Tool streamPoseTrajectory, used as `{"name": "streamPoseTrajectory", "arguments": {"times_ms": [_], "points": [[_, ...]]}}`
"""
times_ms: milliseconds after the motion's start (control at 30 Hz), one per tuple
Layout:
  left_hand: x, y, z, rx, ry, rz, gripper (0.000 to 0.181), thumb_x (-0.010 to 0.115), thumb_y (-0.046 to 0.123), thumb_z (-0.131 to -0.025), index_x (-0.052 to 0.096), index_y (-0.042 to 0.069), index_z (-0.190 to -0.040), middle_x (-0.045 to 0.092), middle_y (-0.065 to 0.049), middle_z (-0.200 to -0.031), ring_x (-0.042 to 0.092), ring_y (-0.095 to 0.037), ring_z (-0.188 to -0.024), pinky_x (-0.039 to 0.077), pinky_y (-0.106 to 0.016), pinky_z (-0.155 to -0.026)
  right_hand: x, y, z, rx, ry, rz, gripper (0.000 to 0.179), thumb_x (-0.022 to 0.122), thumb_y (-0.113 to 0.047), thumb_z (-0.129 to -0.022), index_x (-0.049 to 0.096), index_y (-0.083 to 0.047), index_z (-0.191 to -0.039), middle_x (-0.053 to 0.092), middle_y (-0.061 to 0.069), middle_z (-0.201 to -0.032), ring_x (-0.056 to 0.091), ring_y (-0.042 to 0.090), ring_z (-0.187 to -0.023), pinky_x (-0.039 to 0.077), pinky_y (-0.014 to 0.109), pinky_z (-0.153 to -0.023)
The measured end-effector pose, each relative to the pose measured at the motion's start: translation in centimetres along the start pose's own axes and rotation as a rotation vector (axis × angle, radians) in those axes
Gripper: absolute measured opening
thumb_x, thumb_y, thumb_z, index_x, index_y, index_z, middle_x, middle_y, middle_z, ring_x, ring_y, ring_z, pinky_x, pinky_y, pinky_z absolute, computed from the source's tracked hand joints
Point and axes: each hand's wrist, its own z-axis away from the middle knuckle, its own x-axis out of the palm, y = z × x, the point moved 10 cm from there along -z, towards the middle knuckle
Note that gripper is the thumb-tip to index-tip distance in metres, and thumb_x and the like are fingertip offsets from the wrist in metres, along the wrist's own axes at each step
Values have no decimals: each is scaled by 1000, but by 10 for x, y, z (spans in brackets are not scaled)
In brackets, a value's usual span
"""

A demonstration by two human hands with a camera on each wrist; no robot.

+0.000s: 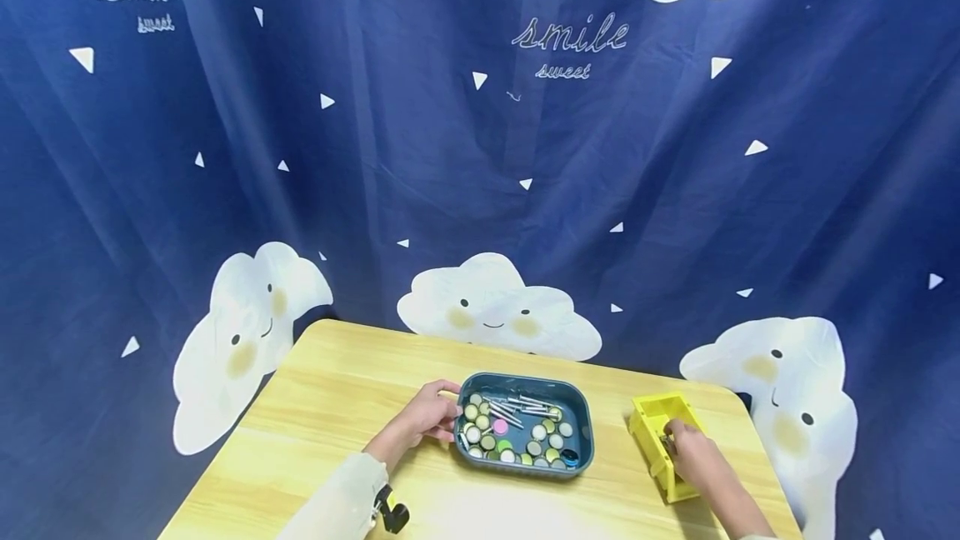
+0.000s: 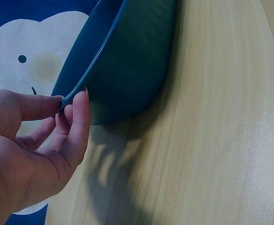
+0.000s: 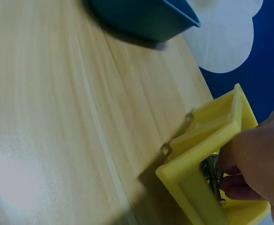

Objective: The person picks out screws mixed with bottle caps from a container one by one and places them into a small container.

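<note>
With thumb and fingertips, my left hand (image 1: 433, 412) pinches the left rim of a dark blue-green tub (image 1: 525, 475); the left wrist view shows this grip on the rim (image 2: 91, 70) closely. Inside the tub lie several round bottle caps (image 1: 538, 433), one pink (image 1: 500, 426), and several long silver screws (image 1: 534, 404). My right hand (image 1: 693, 452) reaches into a yellow plastic bin (image 1: 643, 432). Its curled fingers (image 3: 235, 180) are at shiny metal pieces (image 3: 213, 176), apparently screws, and seem to pinch them. The palm side and part of the bin's inside are hidden.
Both containers stand on a light wooden table (image 1: 360, 357), the tub left of the bin, with bare wood between them. A dark blue curtain (image 1: 450, 190) with white clouds hangs behind the table's far edge. A small black device (image 1: 392, 511) is on the left wrist.
</note>
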Motion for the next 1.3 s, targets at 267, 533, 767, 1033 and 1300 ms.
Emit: {"name": "streamPoseTrajectory", "arguments": {"times_ms": [267, 533, 767, 1033, 1300], "points": [[-1, -3, 0, -1, 11, -1, 52, 58, -1, -90, 50, 0, -142, 60, -8, -82, 57, -10, -59, 66, -27, -53, 9, 1, 0, -11, -29, 51, 10, 64, 9, -87, 62, 5, -96, 64, 18, -80, 68, 33, -74, 62, 48, -62], [-1, -4, -2, 1, 10, -1, 55, 59, -1, -90, 49, -1, -144, 60, -8, -82, 57, -10, -59, 66, -28, -53, 9, 4, 1, 28, -84, 14, 15, 50, 6, -93, 59, -4, -86, 51, 5, -69, 47, 19, -64, 41, 30, -54], [-1, -3, -1, 2, 7, -6, 53, 59, -1, -91, 49, -1, -143, 61, -9, -85, 58, -10, -60, 67, -30, -55, -6, -1, -4, 22, 4, 32, 8, 57, 7, -89, 63, 3, -92, 62, 14, -76, 63, 29, -69, 57, 42, -59], [0, -2, 1, 6, 6, -10, 52, 59, -1, -92, 49, -2, -143, 61, -9, -84, 58, -10, -59, 67, -31, -55, -26, -13, -10, 4, 127, 52, 16, 64, 9, -82, 66, 11, -98, 68, 24, -86, 69, 42, -74, 63, 53, -64], [-1, -3, 0, 2, 7, -7, 53, 59, -1, -92, 49, -1, -143, 62, -10, -84, 58, -10, -59, 66, -29, -54, -47, -33, -17, -73, 251, 84, 19, 66, 11, -78, 66, 10, -97, 65, 21, -81, 65, 38, -69, 60, 51, -58]]}}
